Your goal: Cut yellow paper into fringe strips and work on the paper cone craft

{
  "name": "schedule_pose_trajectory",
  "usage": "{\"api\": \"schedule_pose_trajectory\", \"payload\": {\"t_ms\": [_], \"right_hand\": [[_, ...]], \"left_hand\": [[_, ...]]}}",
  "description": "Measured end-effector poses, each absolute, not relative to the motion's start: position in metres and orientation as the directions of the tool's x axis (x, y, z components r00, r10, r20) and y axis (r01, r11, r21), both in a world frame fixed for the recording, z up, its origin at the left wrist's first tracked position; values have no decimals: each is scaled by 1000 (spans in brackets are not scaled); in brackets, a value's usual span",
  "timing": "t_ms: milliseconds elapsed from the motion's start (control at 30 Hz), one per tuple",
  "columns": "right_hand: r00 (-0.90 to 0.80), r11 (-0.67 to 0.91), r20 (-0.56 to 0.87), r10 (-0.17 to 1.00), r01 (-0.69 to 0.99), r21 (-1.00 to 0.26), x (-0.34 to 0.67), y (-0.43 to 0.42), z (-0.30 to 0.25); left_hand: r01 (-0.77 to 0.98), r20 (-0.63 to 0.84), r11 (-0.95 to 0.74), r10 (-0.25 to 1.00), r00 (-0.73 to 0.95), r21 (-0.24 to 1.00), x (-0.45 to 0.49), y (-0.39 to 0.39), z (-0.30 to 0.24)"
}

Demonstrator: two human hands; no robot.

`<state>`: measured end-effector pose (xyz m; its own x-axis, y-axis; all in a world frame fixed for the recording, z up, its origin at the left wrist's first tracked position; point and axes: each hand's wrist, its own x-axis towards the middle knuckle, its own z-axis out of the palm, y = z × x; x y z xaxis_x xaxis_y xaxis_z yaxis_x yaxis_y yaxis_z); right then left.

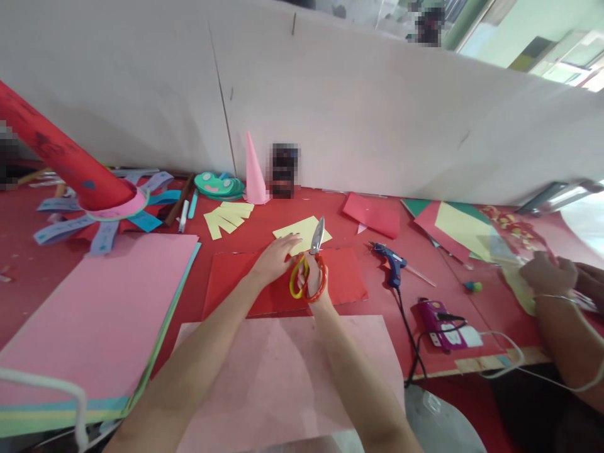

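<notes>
My right hand [317, 284] is closed round the red and yellow handles of a pair of scissors [318, 235]. The blades are together and point away from me, over a piece of pale yellow paper [309, 229]. Beside it, my left hand [274, 259] lies with its fingers stretched out at the near left edge of that paper. Under both hands is a red rectangular sheet or board [231, 280]. A large pale pink sheet [283, 377] lies closer to me, beneath my forearms.
Yellow strips [214, 221], a pink paper cone [255, 176] and green frog-face cutouts [219, 185] lie behind. To the left is a stack of coloured paper [108, 308]. At right are a blue glue gun [392, 261], a power strip [441, 324] and another person's hands [550, 275].
</notes>
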<state>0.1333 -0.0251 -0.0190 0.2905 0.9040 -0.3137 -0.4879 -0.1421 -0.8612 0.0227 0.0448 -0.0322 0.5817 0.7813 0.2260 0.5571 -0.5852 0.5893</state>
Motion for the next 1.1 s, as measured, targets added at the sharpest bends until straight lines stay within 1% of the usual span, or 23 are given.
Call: {"api": "schedule_pose_trajectory", "payload": {"t_ms": [67, 133, 233, 267, 333, 433, 567, 633, 700, 800, 867, 967, 1100], "right_hand": [[297, -130, -301, 906, -483, -866, 134, -26, -19], [294, -129, -299, 908, -484, -866, 134, -25, -19], [284, -135, -308, 908, -497, -857, 135, -24, -20], [282, -134, -308, 909, -500, -856, 135, -24, -21], [284, -128, -305, 909, -508, -852, 135, -23, -22], [289, -104, -291, 912, -523, -846, 135, -23, -22], [294, -98, -291, 910, -530, -842, 134, -24, -22], [295, -104, -303, 906, -539, -836, 135, -22, -23], [290, -116, -329, 899, -567, -815, 137, -19, -24], [225, -177, -411, 884, -651, -738, 148, -13, -27], [122, -243, -471, 874, -728, -641, 158, -8, -28], [16, -266, -481, 876, -817, -512, 171, -5, -30], [-25, -279, -503, 864, -856, -435, 174, -4, -31]], "left_hand": [[609, 116, -559, 783, 611, 563, 26, 40, -32], [693, 17, -506, 814, 581, 514, 27, 39, -30], [765, -33, -470, 843, 537, 441, 23, 41, -27], [770, -25, -460, 852, 523, 441, 22, 43, -27], [749, 23, -437, 870, 493, 497, 19, 46, -28], [666, 146, -426, 889, 434, 613, 17, 50, -32], [585, 325, -449, 893, 310, 676, 13, 55, -40], [554, 363, -447, 894, 262, 702, 12, 58, -43], [522, 344, -430, 903, 257, 737, 12, 59, -45], [483, 267, -389, 915, 302, 785, 14, 59, -44], [454, 228, -383, 905, 359, 805, 14, 56, -41], [435, 200, -377, 894, 400, 817, 16, 52, -36], [428, 131, -297, 918, 374, 854, 17, 50, -33]]}}
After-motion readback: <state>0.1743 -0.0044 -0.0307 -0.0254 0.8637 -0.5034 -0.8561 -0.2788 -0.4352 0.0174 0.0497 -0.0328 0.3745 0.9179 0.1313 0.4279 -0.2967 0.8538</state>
